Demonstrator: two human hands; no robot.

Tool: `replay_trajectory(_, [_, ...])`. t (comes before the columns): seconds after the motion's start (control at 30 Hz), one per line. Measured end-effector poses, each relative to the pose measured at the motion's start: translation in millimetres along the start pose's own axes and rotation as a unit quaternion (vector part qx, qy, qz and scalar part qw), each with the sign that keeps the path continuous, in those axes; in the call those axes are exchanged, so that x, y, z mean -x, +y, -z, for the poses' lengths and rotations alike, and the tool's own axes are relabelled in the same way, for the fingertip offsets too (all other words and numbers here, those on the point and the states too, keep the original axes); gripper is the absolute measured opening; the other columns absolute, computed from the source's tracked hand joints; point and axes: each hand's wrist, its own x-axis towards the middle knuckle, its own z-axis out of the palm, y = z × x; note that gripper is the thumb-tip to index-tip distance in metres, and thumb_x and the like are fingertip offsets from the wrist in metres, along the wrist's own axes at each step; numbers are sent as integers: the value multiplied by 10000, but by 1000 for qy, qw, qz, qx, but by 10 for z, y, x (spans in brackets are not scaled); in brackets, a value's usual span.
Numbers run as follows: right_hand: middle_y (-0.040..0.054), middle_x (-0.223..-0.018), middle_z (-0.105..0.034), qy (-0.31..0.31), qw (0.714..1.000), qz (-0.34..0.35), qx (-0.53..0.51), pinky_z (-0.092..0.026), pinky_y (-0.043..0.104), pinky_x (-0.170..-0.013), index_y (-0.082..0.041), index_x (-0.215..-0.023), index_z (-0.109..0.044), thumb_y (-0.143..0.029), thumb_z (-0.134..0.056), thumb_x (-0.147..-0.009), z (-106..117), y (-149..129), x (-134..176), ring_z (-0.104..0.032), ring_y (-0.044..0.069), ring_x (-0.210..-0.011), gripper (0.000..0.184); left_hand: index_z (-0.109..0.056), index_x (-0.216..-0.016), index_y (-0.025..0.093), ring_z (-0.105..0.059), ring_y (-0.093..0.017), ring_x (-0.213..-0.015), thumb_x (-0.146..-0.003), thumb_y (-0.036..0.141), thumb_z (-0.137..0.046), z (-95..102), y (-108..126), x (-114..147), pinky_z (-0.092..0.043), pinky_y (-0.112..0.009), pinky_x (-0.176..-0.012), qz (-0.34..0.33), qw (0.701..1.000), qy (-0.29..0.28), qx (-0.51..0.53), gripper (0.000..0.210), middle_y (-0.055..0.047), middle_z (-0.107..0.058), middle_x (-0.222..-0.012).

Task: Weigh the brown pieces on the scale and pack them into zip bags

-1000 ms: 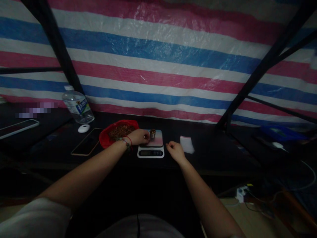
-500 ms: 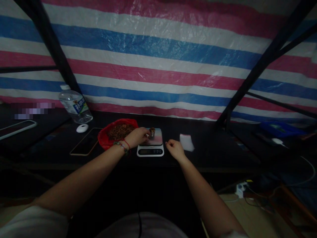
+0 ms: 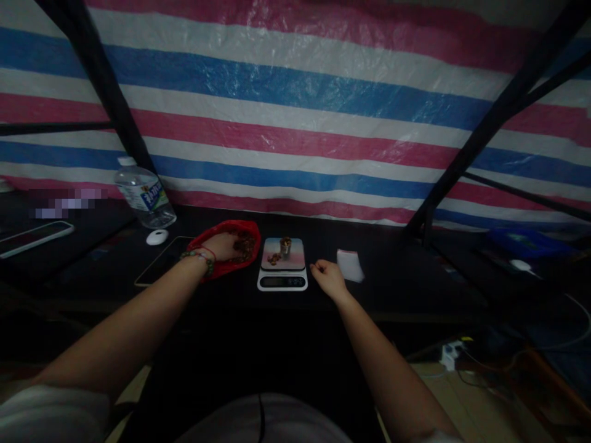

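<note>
My left hand (image 3: 220, 246) reaches into a red plastic bag (image 3: 196, 245) filled with small brown pieces (image 3: 249, 243); its fingers are sunk among them and hidden. Right of the bag sits a white digital scale (image 3: 282, 282). On its platform stand a small metal-looking cup (image 3: 285, 248), full of similar pieces, and a loose little pile (image 3: 274, 259) to the cup's left. My right hand (image 3: 329, 278) rests on the table beside the scale, fingers curled in, with nothing visible in them. Just beyond it lies a stack of small clear bags (image 3: 349, 266).
A phone (image 3: 159, 264) lies partly under my left forearm, with a white oval case (image 3: 157, 237) behind it. A plastic bottle (image 3: 145, 195) stands at the back left. Black frame posts (image 3: 438, 166) rise before a striped sheet (image 3: 286, 141). Another phone (image 3: 37, 237) lies far left.
My left hand has moved left from the scale platform into the red bag, leaving the loose pile beside the cup in view. My right hand has stayed in place.
</note>
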Motion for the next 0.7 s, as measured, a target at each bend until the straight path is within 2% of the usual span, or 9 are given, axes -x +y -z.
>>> replay_trajectory(0.23, [-40, -475, -397, -2, 1000, -9, -8, -209, 239, -487, -193, -526, -408, -381, -466, -823, 8, -12, 11, -392, 103, -486, 356, -703, -946, 188, -628, -214, -866, -693, 320, -544, -42, -48, -91, -451, -259, -778, 12, 1000, 4, 15, 327, -69, -695, -965])
replay_trajectory(0.47, [-39, -480, -403, -5, 1000, -9, -6, -209, 241, -486, -192, -526, -416, -367, -471, -821, 34, -45, 17, -394, 101, -483, 348, -701, -967, 211, -620, -204, -932, -698, 269, -494, 22, -109, -92, -444, -252, -832, 35, 999, 21, 5, 344, -41, -694, -1024])
replay_trajectory(0.53, [-38, -483, -410, -7, 1000, -8, -6, -210, 243, -486, -193, -529, -424, -367, -471, -822, 37, -47, 13, -396, 103, -484, 343, -682, -1023, 204, -615, -201, -960, -719, 260, -471, 30, -76, -83, -438, -256, -861, 15, 999, 35, 13, 374, -48, -683, -1062])
replay_trajectory(0.7, [-35, -479, -411, -6, 1000, -8, -3, -215, 246, -488, -198, -523, -419, -373, -470, -819, 22, -24, 3, -407, 109, -492, 348, -611, -1161, 200, -586, -212, -1029, -733, 309, -495, -8, 61, -104, -420, -274, -915, -104, 993, 43, 36, 457, -70, -629, -1175])
